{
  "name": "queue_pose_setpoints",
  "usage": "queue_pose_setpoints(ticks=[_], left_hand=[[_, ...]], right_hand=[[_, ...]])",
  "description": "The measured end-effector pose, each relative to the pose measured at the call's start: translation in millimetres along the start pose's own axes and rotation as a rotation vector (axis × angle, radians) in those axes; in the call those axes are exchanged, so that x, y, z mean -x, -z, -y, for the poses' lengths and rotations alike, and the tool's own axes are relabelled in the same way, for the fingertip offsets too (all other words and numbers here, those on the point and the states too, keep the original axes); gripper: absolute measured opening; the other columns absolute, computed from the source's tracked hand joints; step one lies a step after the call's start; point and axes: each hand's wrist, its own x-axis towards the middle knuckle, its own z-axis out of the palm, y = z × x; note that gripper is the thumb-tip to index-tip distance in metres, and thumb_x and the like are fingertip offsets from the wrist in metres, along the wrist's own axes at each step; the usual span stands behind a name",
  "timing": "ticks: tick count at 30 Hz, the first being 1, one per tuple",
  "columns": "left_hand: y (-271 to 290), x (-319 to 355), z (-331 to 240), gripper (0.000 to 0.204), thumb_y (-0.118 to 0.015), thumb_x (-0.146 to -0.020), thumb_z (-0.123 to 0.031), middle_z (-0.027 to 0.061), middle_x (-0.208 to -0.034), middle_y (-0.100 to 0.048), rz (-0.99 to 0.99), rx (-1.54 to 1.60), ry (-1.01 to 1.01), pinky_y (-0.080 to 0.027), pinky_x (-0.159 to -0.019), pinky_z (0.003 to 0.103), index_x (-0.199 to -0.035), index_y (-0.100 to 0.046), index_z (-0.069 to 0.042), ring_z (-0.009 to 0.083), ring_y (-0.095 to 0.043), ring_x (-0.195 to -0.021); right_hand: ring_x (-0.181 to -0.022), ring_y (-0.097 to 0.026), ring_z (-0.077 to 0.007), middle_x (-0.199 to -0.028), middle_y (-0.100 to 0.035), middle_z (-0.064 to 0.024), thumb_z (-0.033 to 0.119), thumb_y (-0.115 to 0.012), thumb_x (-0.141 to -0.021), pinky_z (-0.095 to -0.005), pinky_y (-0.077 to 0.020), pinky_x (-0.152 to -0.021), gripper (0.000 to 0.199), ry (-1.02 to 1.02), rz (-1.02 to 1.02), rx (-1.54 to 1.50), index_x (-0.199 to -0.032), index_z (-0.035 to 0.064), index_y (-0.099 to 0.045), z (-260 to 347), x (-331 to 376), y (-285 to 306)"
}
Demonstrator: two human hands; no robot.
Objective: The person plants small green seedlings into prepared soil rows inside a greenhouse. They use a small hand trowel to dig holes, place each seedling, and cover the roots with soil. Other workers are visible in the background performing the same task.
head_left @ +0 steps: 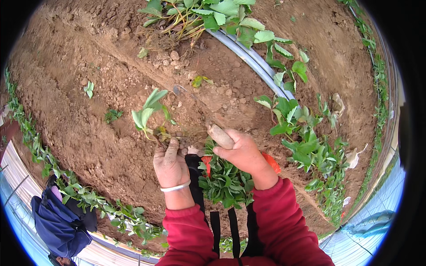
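My left hand [170, 165], with a white band at its wrist, pinches a young strawberry plant [148, 111] near its base. The plant's green leaves point up and left; its thin brown roots trail toward my right hand. My right hand [244, 153] is closed around the thick wooden handle [221, 136] of a hand tool. A thin shaft seems to run from it up-left to a small metal end [178, 90] at the soil, though this part is blurred. Below my hands, close to my body, is a bundle of leafy strawberry plants [228, 179] with orange-red plastic [272, 163] beside it.
Brown cloddy soil [124, 97] surrounds my hands. A grey hose [248, 55] curves across the upper right, beside loose strawberry plants [226, 13]. More plants [306, 146] line the right side. At lower left, a person in dark blue clothing [60, 221] bends near a planted row.
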Motion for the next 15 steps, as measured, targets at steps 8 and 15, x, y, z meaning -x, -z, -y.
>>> queue_pose_setpoints(ticks=[8,15], left_hand=[[-8,1,-8,0.026,-0.059,-0.085,-0.002,0.0053,-0.101,-0.06,0.128,0.169,0.04,-0.041,-0.069,0.029,-0.111,-0.054,-0.006,0.0159,-0.055,-0.087],[-8,-3,-4,0.035,-0.052,-0.082,0.01,0.0074,-0.106,-0.057,0.065,0.062,-0.001,-0.044,-0.073,0.032,-0.115,-0.05,-0.004,0.0188,-0.054,-0.091]], right_hand=[[-0.06,-0.055,-0.0128,-0.077,-0.06,-0.0071,0.033,-0.068,-0.082,-0.0268,-0.0457,-0.057,0.042,0.074,-0.115,0.125,-0.106,0.0001,-0.057,-21,14,55],[-0.054,-0.046,-0.0071,-0.065,-0.048,-0.0006,0.033,-0.052,-0.093,-0.0234,-0.0374,-0.049,0.033,0.01,-0.048,-0.17,-0.092,0.0,-0.055,24,27,63]])
